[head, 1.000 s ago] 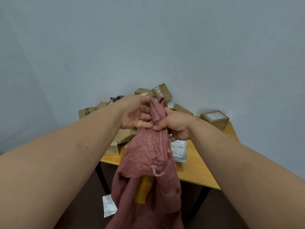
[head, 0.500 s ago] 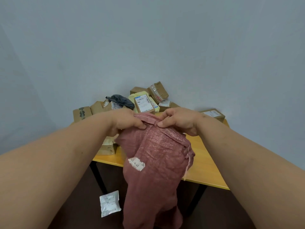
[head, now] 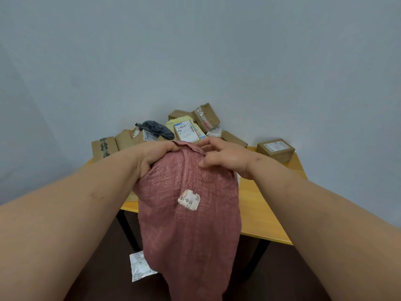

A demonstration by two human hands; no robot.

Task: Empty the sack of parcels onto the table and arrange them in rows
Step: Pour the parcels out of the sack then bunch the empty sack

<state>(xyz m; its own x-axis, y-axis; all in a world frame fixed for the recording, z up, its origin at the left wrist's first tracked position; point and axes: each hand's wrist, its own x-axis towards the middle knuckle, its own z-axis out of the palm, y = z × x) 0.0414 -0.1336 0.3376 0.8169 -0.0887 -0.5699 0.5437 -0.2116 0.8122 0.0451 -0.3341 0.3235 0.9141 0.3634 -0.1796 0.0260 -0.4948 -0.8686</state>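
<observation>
Left hand (head: 155, 158): raised at chest height, fingers curled over sack (head: 188, 213) top edge, gripping fabric bunched under palm. Right hand (head: 225, 157): beside left, fingers spread, loosely bent, thumb resting on sack top, grip unclear. Both forearms bare, extended forward, converging toward centre, wrists roughly level.

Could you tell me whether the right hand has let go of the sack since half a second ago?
Yes. The right hand has opened and lifted slightly off the sack; only the left hand grips it.
</observation>
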